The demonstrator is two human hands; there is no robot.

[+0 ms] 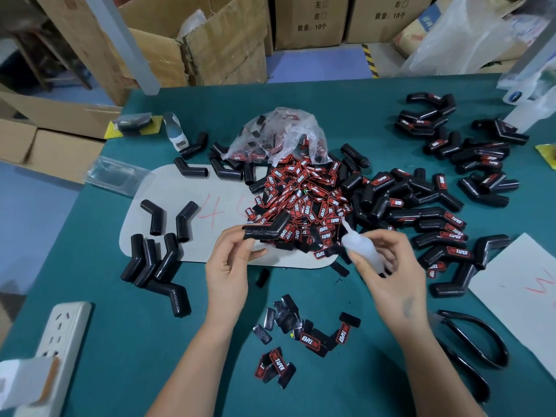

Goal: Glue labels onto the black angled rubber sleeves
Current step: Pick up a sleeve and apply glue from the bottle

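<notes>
Glue bottle (365, 251) motion-blurred, power strip (60, 341) cut off at frame edge — carton print unreadable

A small packing or assembly workshop, probably inside a warehouse: a green-covered worktable (361, 94) strewn with batches of black angled rubber sleeves (421, 206) and a heap of red-and-black labels (304, 194), ringed by stacked cardboard cartons (313, 22) printed with quantity marks.
</notes>
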